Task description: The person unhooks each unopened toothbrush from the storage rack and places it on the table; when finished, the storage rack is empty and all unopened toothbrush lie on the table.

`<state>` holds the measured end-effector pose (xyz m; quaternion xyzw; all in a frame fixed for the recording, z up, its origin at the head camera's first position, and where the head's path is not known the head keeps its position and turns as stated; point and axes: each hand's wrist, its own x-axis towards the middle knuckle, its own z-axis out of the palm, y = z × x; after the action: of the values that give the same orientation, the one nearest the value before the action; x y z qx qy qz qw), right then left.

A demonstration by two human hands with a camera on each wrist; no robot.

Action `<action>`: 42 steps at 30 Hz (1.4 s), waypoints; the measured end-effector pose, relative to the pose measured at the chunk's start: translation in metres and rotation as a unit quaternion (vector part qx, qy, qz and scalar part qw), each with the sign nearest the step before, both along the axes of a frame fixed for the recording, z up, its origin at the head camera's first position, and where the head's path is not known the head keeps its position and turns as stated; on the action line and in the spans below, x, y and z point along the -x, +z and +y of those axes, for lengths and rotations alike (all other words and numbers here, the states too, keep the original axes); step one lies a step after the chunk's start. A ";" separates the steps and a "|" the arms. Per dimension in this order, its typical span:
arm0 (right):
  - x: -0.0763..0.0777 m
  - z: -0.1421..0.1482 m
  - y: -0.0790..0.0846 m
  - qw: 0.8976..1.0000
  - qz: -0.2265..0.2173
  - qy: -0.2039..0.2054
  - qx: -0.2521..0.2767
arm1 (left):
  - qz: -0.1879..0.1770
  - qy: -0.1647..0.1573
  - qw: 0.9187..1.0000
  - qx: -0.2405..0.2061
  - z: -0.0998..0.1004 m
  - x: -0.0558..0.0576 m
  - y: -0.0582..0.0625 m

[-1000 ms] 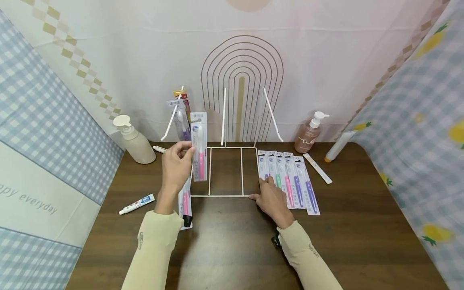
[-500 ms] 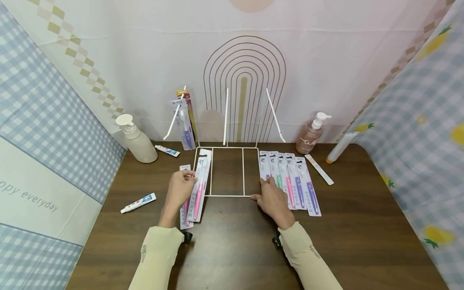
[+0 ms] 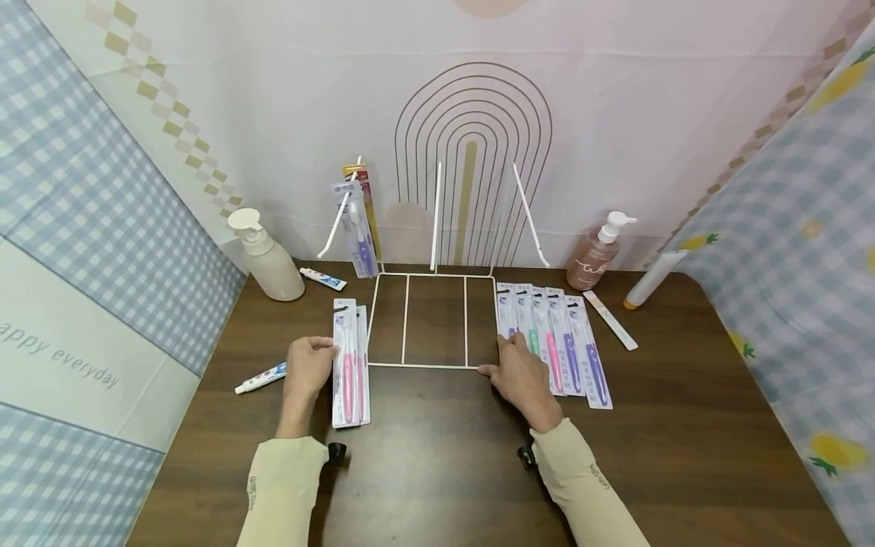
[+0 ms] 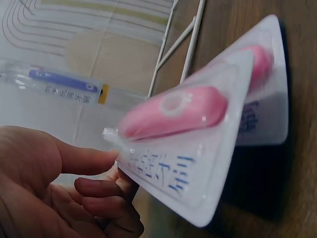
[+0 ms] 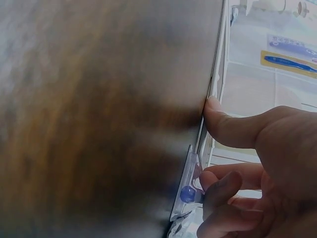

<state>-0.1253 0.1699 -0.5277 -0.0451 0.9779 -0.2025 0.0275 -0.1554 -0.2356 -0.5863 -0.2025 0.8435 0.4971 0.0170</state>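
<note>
In the head view my left hand (image 3: 307,374) pinches the left edge of a packaged pink toothbrush (image 3: 347,368). A second pink toothbrush pack (image 3: 363,387) lies partly under it, left of the white wire rack (image 3: 417,365). The left wrist view shows thumb and fingers at the edge of the held pack (image 4: 173,116), tilted above the other one (image 4: 270,99). My right hand (image 3: 522,376) rests at the rack's front right corner. Its thumb presses the wire, and its other fingers touch the nearest of several toothbrush packs (image 3: 573,342) lined up on the right.
On the rack's left hook hang a purple toothbrush pack (image 3: 362,235) and a yellow-and-red pack (image 3: 369,197). A cream pump bottle (image 3: 276,270) and toothpaste tubes (image 3: 324,279) stand or lie at left. A pink pump bottle (image 3: 589,258), narrow white packet (image 3: 611,320) and white tube (image 3: 652,281) are right.
My left hand has brought the pink toothbrush pack down from in front of the left hook and left onto the other pink pack. The right hand stays at the rack corner.
</note>
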 end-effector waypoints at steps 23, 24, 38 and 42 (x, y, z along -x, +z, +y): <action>0.000 0.001 0.004 1.000 -0.001 -0.003 0.009 | -0.019 0.005 0.998 0.067 0.011 -0.021 0.030; 0.000 0.001 0.004 1.000 -0.002 -0.003 0.009 | -0.024 0.004 0.997 0.070 0.010 -0.020 0.026; 0.001 0.002 -0.002 1.000 0.005 0.004 0.000 | 0.023 -0.003 0.995 0.101 0.041 -0.026 0.103; -0.001 0.001 0.002 1.000 -0.001 0.002 0.005 | 0.056 0.002 0.993 0.108 0.047 -0.018 0.118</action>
<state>-0.1246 0.1713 -0.5254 -0.0467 0.9767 -0.2076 0.0286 -0.1378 -0.1887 -0.4686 -0.1766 0.8913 0.4141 -0.0536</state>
